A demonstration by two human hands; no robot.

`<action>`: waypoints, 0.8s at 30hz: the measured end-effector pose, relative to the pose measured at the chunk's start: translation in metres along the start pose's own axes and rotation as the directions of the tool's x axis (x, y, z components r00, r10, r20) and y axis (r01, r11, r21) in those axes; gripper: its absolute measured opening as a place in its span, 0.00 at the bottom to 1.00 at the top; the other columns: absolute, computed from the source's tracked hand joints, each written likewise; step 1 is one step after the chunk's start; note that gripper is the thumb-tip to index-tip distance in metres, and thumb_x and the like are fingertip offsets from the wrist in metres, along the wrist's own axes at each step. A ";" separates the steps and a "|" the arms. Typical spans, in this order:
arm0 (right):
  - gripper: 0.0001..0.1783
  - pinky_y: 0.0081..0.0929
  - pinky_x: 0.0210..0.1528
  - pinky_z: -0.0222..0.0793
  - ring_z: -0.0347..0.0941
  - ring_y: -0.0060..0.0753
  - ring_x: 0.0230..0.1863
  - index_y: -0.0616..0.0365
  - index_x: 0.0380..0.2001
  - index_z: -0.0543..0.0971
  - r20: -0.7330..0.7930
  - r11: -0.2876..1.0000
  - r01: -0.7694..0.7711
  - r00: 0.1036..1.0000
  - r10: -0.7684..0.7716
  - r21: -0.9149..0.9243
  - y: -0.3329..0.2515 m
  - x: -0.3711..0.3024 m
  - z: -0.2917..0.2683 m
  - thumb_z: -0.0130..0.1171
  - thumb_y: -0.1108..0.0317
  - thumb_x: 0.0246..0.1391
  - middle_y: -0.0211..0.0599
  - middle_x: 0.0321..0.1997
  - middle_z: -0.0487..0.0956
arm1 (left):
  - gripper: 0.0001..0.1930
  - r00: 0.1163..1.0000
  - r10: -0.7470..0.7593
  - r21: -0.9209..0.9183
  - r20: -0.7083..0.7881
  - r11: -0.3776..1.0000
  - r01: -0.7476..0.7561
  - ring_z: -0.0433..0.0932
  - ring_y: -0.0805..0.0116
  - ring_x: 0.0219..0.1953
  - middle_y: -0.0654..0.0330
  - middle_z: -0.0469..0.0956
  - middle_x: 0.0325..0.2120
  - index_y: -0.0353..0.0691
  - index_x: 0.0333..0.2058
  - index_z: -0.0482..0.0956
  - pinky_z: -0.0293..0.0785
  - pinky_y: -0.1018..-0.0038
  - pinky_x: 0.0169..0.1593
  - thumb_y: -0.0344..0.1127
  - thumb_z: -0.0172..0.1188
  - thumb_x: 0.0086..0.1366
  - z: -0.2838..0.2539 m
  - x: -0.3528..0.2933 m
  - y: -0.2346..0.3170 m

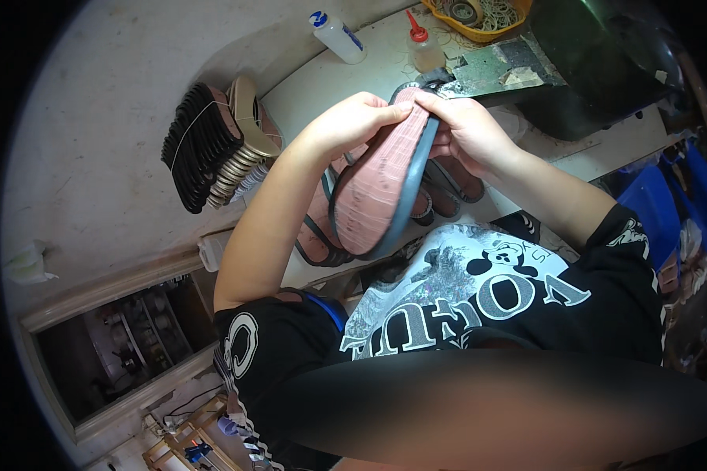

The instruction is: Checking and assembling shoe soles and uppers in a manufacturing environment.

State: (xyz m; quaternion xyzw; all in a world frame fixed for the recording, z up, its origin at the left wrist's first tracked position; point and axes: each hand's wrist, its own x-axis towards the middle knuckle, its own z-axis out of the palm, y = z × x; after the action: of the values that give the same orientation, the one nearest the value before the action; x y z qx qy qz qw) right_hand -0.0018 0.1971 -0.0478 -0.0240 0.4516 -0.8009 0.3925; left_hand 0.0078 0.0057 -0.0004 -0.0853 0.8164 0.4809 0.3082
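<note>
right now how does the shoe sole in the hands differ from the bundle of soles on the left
The pink sole is a single piece, held up off the table by the left hand and right hand; the bundle of soles is many pieces, stacked on edge and resting untouched. The pink sole has a dark strip along its rim; the bundle looks mostly black and tan. Both are flat sole shapes.

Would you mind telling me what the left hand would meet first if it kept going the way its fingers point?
The left hand points right along the pink sole toe; it would likely meet the right hand fingertips first, almost touching, though depth is unclear.
</note>
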 end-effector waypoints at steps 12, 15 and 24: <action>0.19 0.22 0.42 0.73 0.78 0.25 0.37 0.69 0.41 0.78 0.140 0.962 -0.242 0.956 0.259 -0.129 -0.016 -0.055 -0.045 0.61 0.61 0.54 0.41 0.39 0.81 | 0.30 0.996 0.001 -0.086 0.086 0.996 0.007 0.67 0.75 0.07 0.61 0.71 0.05 0.38 0.14 0.77 0.62 0.88 0.38 0.57 0.52 0.65 0.011 0.004 0.002; 0.22 0.25 0.52 0.68 0.75 0.25 0.45 0.66 0.46 0.77 0.106 0.964 -0.098 0.986 0.128 -0.248 -0.012 -0.089 -0.032 0.64 0.64 0.51 0.39 0.45 0.79 | 0.31 0.997 0.016 -0.046 0.074 0.999 -0.013 0.63 0.75 0.06 0.63 0.66 0.03 0.38 0.13 0.76 0.63 0.85 0.30 0.58 0.51 0.65 0.008 0.006 0.003; 0.16 0.22 0.47 0.69 0.75 0.21 0.42 0.65 0.44 0.78 -0.014 0.998 -0.007 1.000 0.006 -0.057 0.015 -0.058 -0.015 0.60 0.67 0.55 0.34 0.41 0.80 | 0.33 0.984 0.047 0.013 -0.171 0.999 -0.045 0.62 0.79 0.13 0.66 0.67 0.09 0.39 0.12 0.71 0.55 0.81 0.18 0.66 0.56 0.58 -0.016 0.033 -0.023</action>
State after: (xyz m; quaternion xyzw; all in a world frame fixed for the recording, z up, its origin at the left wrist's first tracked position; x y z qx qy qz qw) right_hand 0.0412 0.2417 -0.0494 -0.0282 0.4770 -0.7866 0.3911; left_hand -0.0153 -0.0144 -0.0313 -0.1060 0.8437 0.4752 0.2261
